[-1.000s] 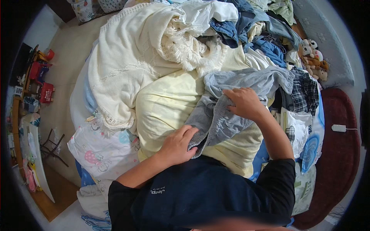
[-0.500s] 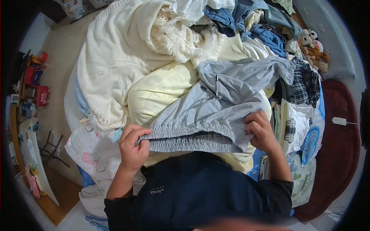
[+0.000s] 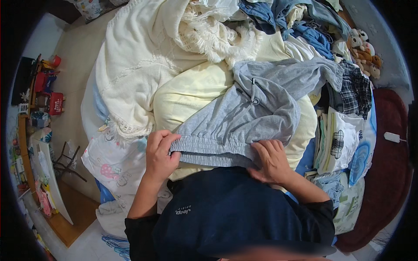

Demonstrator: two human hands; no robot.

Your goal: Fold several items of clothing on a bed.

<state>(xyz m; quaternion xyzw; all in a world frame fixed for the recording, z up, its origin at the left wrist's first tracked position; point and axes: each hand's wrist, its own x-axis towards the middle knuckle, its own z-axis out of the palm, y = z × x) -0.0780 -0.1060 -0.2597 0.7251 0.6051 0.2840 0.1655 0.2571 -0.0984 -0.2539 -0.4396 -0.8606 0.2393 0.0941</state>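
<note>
Grey pants (image 3: 244,115) with a gathered elastic waistband and a dark-tipped drawstring lie across my lap, over a pale yellow cloth (image 3: 191,93). The waistband is toward me, its opening drawn almost flat. My left hand (image 3: 162,150) pinches the band's left end between thumb and fingers. At the band's right part, my right hand (image 3: 271,163) is closed over the fabric, thumb underneath and partly hidden. One leg of the pants stretches away to the far right, beside a black-and-white checked garment (image 3: 355,89).
A cream fringed knit blanket (image 3: 130,69) is heaped at the far left. Blue denim clothes (image 3: 313,37) pile up at the far right, near plush toys (image 3: 365,54). Folded clothes (image 3: 342,141) lie at right. A white printed cloth (image 3: 115,161) spreads at left.
My right hand has moved left and down along the waistband, bringing the band's right side inward. The left hand keeps its hold. The whole view has shifted slightly.
</note>
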